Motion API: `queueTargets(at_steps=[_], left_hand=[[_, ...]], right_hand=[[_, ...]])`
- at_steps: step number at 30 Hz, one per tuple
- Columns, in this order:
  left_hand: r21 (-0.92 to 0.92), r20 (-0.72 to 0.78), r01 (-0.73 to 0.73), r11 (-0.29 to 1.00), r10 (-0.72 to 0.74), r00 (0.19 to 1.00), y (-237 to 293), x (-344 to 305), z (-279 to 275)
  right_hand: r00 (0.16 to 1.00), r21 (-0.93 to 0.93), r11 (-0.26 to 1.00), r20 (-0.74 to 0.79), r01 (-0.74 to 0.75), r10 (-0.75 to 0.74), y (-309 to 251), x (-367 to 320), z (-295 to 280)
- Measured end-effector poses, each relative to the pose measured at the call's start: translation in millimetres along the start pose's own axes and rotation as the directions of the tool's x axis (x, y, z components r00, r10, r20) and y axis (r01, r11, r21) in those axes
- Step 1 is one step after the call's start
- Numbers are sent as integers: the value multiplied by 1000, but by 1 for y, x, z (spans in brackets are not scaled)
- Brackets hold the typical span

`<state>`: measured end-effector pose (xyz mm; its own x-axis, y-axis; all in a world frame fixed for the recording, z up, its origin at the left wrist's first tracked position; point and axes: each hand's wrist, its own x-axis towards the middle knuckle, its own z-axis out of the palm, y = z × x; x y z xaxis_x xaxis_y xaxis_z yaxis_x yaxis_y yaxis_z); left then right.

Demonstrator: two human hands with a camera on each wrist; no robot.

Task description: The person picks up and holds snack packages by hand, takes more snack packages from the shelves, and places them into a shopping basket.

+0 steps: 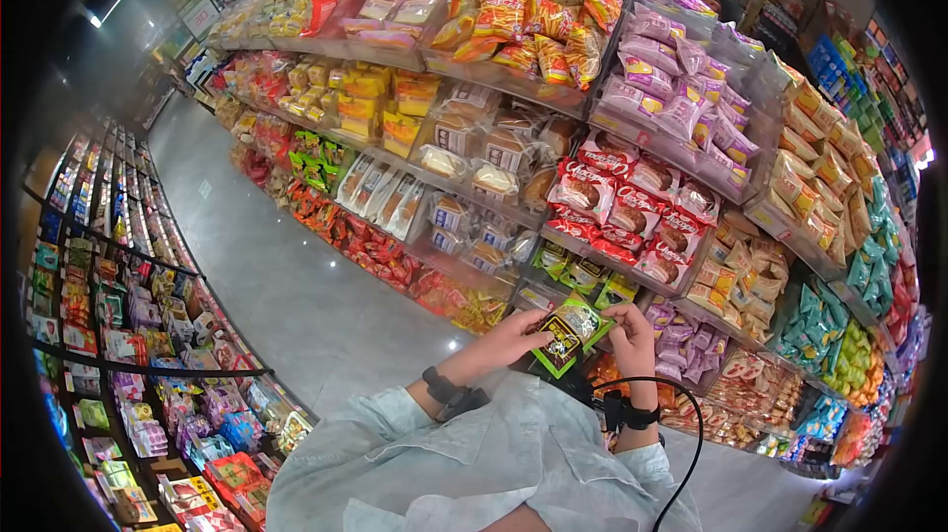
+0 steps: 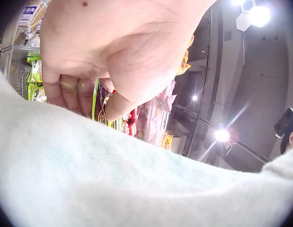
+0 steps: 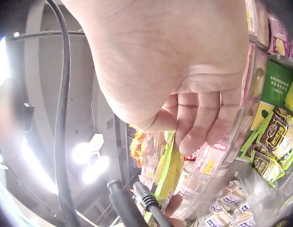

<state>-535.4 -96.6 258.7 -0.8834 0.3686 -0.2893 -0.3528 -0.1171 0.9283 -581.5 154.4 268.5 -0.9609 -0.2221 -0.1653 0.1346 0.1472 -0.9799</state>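
Note:
A green snack packet with a dark label (image 1: 567, 337) is held up in front of the body in the head view. My left hand (image 1: 515, 336) grips its left side, thumb across the front and fingers behind. With thumb and fingertips, my right hand (image 1: 633, 337) pinches the upper right edge. In the right wrist view the packet (image 3: 168, 166) is seen edge-on below the thumb of the right hand (image 3: 184, 85). The left wrist view shows the left hand (image 2: 118, 56) with the packet's green edge (image 2: 95, 99) between thumb and fingers. Matching green packets (image 1: 585, 275) lie in a bin just beyond.
Tiered clear bins hold red-and-white packs (image 1: 629, 204), purple bags (image 1: 681, 78) and orange bags (image 1: 533, 14). Low racks of packaged snacks (image 1: 148, 335) stand at left, across a grey floor aisle (image 1: 257, 216). A black cable (image 1: 699, 433) loops from the right wrist.

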Motion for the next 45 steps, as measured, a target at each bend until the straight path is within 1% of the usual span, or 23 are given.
queueTargets(at_steps=[3, 6, 9, 15, 18, 21, 24, 27, 28, 30, 31, 32, 35, 38, 41, 42, 45], left_hand=[[12, -5, -9, 1000, 9, 1000, -2, 0, -1], [29, -9, 16, 999, -16, 1000, 0, -1, 0], [40, -33, 2, 999, -1, 999, -4, 1, 0], [173, -50, -35, 984, 44, 998, -20, 9, -4], [190, -15, -33, 981, 36, 999, -21, 11, -3], [190, -3, -9, 982, 10, 1000, -8, 3, 0], [100, -64, -8, 995, 14, 998, -12, -1, -2], [153, -207, -83, 985, 114, 972, 0, -7, -2], [185, -266, -121, 975, 168, 949, -8, -3, -5], [129, -360, -51, 990, 94, 928, -8, -3, -9], [95, -394, -13, 995, 50, 918, -6, -3, -11], [28, -417, 32, 999, -18, 909, -4, -4, -12], [-89, -415, 65, 994, -96, 904, -5, -5, -14], [-234, -354, 2, 972, -87, 931, -16, -3, -15], [-273, -251, 49, 961, -120, 961, -20, -2, -13], [-222, -216, 33, 975, -82, 973, -16, -3, -11], [-101, -97, 102, 990, -112, 989, -10, -3, -9]], right_hand=[[1000, 43, 999, 2, 12, -12, 6, 0, 1], [1000, 61, 998, -5, 6, -6, 10, -1, 1], [1000, 89, 996, -11, 8, -7, 15, -4, 0], [1000, 75, 997, -20, -22, 23, 16, -9, 1], [997, 84, 995, -41, -55, 59, 9, -11, 5], [1000, -152, 988, 13, -17, 19, 1, -12, 7], [998, -119, 991, -10, -57, 56, 12, -10, 13], [1000, -165, 986, -10, -20, 19, 9, -8, 18], [1000, -182, 983, 13, 11, -9, 8, -7, 20], [999, -214, 976, 28, 44, -38, 6, -9, 23], [999, -191, 981, 25, 26, -21, 1, -11, 26], [999, -190, 981, 30, 32, -27, 1, -12, 28], [999, -190, 981, 18, 46, -43, 6, -15, 31], [998, -166, 985, -23, 51, -56, 11, -19, 31], [997, -81, 997, -78, 4, -10, 11, -24, 30], [995, -47, 999, -101, -12, 8, 15, -25, 29], [987, -26, 1000, -163, -16, 11, 19, -30, 26]])
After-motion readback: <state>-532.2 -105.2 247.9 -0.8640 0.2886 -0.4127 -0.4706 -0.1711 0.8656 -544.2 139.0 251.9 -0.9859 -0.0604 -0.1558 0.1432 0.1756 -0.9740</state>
